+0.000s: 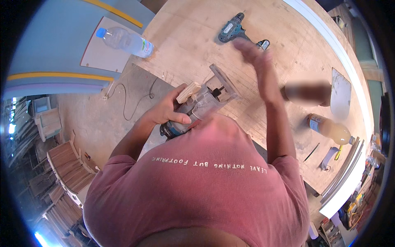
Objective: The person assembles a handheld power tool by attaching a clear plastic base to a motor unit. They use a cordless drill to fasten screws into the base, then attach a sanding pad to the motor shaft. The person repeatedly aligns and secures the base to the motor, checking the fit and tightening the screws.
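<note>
My left hand [175, 111] is wrapped round a trim router [201, 103], held close to my shirt. The router has a clear plastic base [225, 80], with a dark collet and bit showing inside it. A small light wood block [188, 92] sits against the router's side by my left fingers; whether the hand grips it too, I cannot tell. My right hand [256, 55] is raised over the table, its fingers stretched out and somewhat smeared by motion. Just beyond it lies a teal and black cordless drill [233, 30], partly covered by my fingers in this view.
The plywood table [185, 45] bears a clear bottle with a blue cap [127, 42] at left. On the right lie a bottle of yellowish liquid [329, 128], a blurred brown object [306, 94], a grey metal plate [340, 92] and a yellow-handled tool [339, 152]. A cord [125, 99] trails at left.
</note>
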A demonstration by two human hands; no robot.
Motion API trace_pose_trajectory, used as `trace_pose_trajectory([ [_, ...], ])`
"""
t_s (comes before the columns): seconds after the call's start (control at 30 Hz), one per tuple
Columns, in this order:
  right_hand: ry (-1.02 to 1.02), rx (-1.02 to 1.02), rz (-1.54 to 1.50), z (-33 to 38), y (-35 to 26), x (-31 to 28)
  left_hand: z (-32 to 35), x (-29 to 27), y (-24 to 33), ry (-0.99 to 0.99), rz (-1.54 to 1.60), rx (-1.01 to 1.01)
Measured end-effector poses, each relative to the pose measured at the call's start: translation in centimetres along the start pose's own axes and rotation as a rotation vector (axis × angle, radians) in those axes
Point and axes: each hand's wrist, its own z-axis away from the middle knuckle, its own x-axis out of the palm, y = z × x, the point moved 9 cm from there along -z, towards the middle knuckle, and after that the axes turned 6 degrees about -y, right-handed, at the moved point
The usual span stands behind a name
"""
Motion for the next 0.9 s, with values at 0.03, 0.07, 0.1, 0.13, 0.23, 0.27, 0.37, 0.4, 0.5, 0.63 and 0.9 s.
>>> trace_pose_trajectory([
  [0.03,-0.037,0.040,-0.009,0.6,0.0,1.1,-0.1,0.4,0.1,-0.001,0.014,0.009],
  [0.07,-0.123,0.052,0.083,1.2,0.9,3.2,-0.2,0.4,0.3,-0.020,-0.031,0.016],
  [0.1,-0.210,0.064,0.171,1.5,2.0,4.7,0.0,0.3,0.4,-0.036,-0.077,0.021],
  [0.13,-0.237,0.070,0.152,1.6,2.6,4.8,0.0,0.3,0.6,-0.053,-0.124,0.025],
  [0.23,-0.114,-0.132,0.173,0.6,0.4,1.4,-0.6,0.6,1.6,-0.040,-0.090,0.042],
  [0.27,-0.060,-0.144,0.084,0.3,-0.3,-0.3,0.1,0.2,1.0,-0.012,-0.131,0.015],
  [0.37,-0.075,-0.036,0.082,0.6,-0.5,-0.4,0.2,0.9,1.5,-0.003,-0.110,0.046],
  [0.4,-0.161,0.061,0.107,1.4,1.0,2.5,0.1,0.9,1.4,0.002,-0.109,0.040],
  [0.5,-0.171,0.087,0.067,2.1,2.9,3.8,0.2,0.5,1.3,0.016,-0.104,0.022],
  [0.63,0.008,-0.040,-0.084,0.8,0.0,-1.3,0.2,0.8,1.4,0.029,-0.066,0.004],
  [0.9,-0.037,-0.060,0.068,1.5,1.8,1.5,-0.1,0.5,1.0,-0.021,-0.107,-0.002],
])
